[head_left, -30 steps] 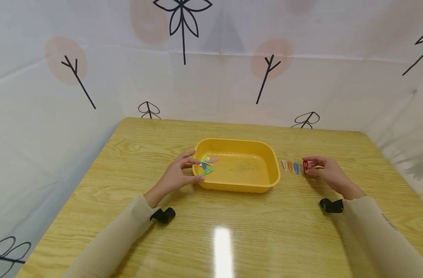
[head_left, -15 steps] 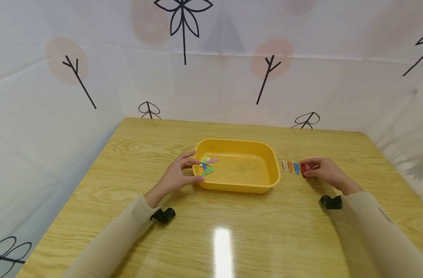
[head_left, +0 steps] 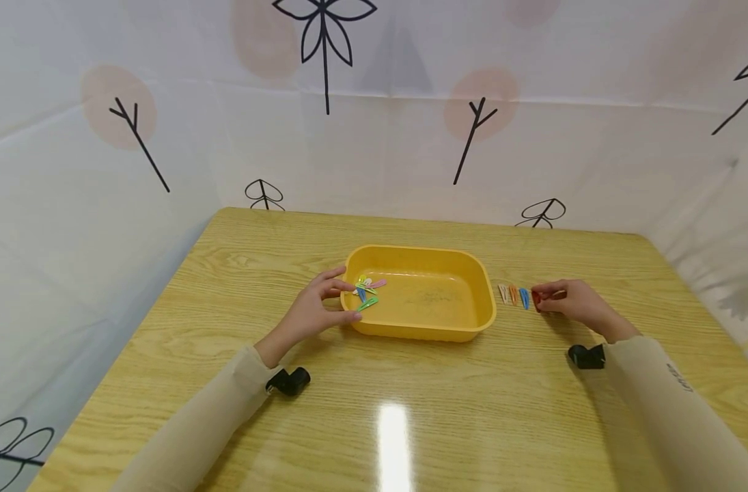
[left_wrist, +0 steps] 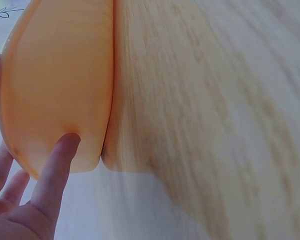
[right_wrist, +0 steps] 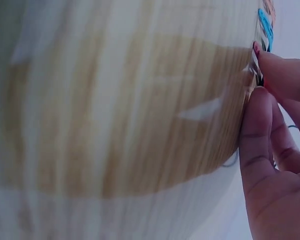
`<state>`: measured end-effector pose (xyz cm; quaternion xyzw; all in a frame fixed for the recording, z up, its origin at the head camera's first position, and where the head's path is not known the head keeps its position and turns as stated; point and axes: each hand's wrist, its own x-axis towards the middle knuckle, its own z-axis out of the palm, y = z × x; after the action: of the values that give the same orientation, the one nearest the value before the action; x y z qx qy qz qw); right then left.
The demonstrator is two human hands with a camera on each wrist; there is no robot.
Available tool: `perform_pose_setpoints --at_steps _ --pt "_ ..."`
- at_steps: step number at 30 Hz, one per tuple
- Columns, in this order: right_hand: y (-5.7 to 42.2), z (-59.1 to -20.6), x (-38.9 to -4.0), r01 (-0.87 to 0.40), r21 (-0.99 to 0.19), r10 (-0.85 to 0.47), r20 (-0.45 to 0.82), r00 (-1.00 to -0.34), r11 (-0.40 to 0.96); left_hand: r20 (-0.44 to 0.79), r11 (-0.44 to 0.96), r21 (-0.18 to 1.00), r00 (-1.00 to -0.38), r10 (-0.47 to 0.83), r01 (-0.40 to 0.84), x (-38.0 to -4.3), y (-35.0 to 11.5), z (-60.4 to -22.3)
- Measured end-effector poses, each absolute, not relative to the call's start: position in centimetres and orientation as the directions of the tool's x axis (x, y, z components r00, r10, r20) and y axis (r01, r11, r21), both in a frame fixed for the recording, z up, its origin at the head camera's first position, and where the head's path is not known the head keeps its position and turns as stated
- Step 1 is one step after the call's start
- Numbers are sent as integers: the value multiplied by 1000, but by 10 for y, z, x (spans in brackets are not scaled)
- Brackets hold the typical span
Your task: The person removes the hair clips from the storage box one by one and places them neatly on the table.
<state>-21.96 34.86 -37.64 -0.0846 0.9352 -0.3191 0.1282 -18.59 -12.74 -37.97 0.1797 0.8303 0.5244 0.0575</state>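
At the right end of a short row, my right hand (head_left: 573, 303) pinches a red snap hair clip (head_left: 536, 301) between thumb and fingertips, low over the table. The fingers cover much of this clip; in the right wrist view its edge (right_wrist: 256, 48) shows at the thumb. To its left lie a blue hair clip (head_left: 524, 298), an orange one (head_left: 513, 294) and a cream one (head_left: 503, 294). My left hand (head_left: 315, 305) grips the left end of a yellow plastic basin (head_left: 419, 332), thumb against the outer wall and fingers at the rim. Several hair clips (head_left: 367, 304) lie inside near that hand.
Basin and clips are on a wood-grain table (head_left: 287, 437). Behind it hangs a pale cloth (head_left: 386, 157) with plant drawings. A black wrist camera (head_left: 289, 381) sits at the left cuff, another camera (head_left: 587, 357) at the right.
My right hand has moved slightly left with the red hair clip, closer to the blue one, and the clip has tipped lower toward the table. My left hand and the basin stay put.
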Motion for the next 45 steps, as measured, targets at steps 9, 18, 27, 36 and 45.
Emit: perform_pose_setpoints --at_steps 9,18,27,36,45 --pt "350 -377 -221 -79 -599 -237 -190 -953 797 92 382 894 -930 357 236 -186 -128 -380" --pt "352 -371 -219 -85 -626 -252 -183 -950 775 92 390 890 -930 357 238 -185 -127 -379" --pt "344 -347 -214 -148 -638 -256 -80 -963 756 96 398 884 -929 357 244 -185 -127 -378" --pt "335 -334 -216 -157 -671 -220 -9 -975 724 96 402 882 -929 356 245 -185 -126 -378" --pt "321 -320 -217 -162 -688 -197 29 -980 708 92 402 884 -931 353 240 -185 -126 -379"
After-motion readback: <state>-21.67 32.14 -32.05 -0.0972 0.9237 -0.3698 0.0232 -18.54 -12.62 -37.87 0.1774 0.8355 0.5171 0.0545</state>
